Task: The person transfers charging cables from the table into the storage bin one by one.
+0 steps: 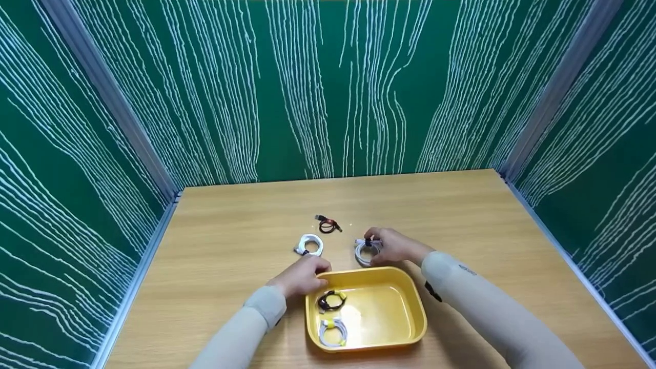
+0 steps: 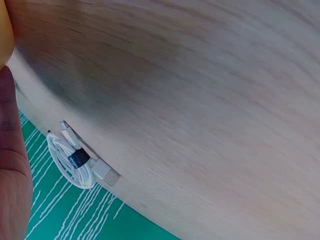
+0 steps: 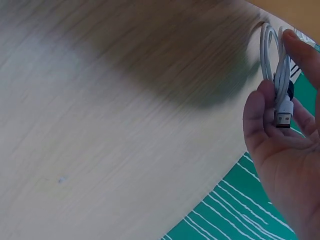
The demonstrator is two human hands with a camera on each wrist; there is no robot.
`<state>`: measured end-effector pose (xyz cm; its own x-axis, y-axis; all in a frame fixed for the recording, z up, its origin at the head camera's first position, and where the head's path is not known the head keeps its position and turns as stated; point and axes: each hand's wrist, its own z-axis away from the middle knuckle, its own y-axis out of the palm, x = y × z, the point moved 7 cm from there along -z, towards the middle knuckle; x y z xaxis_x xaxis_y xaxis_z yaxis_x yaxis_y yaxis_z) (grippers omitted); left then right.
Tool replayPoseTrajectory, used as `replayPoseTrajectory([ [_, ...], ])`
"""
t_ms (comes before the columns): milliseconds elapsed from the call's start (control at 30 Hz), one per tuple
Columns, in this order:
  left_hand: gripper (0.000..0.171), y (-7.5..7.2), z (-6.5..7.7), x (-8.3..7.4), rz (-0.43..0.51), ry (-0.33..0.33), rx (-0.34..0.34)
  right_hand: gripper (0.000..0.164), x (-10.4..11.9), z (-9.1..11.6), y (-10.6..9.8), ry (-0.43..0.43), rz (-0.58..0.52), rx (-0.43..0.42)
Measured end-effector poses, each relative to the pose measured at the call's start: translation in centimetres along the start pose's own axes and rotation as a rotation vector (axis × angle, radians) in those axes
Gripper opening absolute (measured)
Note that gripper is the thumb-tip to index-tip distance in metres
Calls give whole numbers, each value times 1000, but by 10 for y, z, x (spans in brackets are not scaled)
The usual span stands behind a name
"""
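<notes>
My right hand (image 1: 394, 247) grips a coiled white-grey USB cable (image 1: 361, 254) with a dark tie, just behind the yellow plastic bin (image 1: 417, 307). In the right wrist view, the thumb and fingers pinch the coiled cable (image 3: 270, 55), its USB plug pointing toward the palm. At the bin's back left corner my left hand (image 1: 302, 277) holds the rim, thumb on the inner side. Inside the bin's left part lie a black coiled cable (image 1: 336, 293) and a grey-white coiled cable (image 1: 321, 333), both with yellow ties.
On the table (image 1: 230, 220) behind the left hand lies a white coiled cable (image 1: 316, 240) with a dark tie. Farther back is a small black cable (image 1: 322, 226) with a USB plug. Green panels (image 1: 333, 128) with white lines enclose the table's back and sides.
</notes>
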<state>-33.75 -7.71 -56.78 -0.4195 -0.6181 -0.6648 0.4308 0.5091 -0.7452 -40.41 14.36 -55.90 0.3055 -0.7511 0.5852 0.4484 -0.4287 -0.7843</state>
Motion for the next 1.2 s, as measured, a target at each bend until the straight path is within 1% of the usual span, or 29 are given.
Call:
replayPoseTrajectory([
  [67, 14, -1, 0, -1, -12, 17, -4, 72, -1, 0, 0, 3, -27, -3],
  [233, 11, -2, 0, -5, -42, 67, -15, 72, -3, -1, 1, -21, -71, -20],
  [267, 10, -2, 1, -5, -42, 67, -15, 72, -4, -1, 1, -17, -79, -19],
  [400, 11, -2, 0, -3, -34, 44, -8, 73, -6, -1, 2, 11, -115, -16],
  [533, 13, -2, 0, -2, -26, 16, -2, 74, -7, -1, 4, 12, -135, -13],
  [667, 15, -2, 0, -1, -24, 7, -4, 73, -8, -2, 5, 18, -158, -3],
  [800, 16, -2, 0, -1, -18, -2, -4, 65, -11, -1, 5, 42, -194, 3],
  [867, 16, -2, 0, -1, -13, -10, -1, 59, -11, -1, 4, 34, -199, -7],
  [1033, 16, -1, 0, -1, -13, -10, 1, 43, -7, -4, 0, -49, -183, -52],
  [1100, 15, -1, 0, -1, -20, 1, 0, 38, -7, -4, 0, -63, -192, -64],
  [1200, 13, -1, 0, -1, -26, 13, -4, 32, -10, -5, 0, -54, -211, -72],
])
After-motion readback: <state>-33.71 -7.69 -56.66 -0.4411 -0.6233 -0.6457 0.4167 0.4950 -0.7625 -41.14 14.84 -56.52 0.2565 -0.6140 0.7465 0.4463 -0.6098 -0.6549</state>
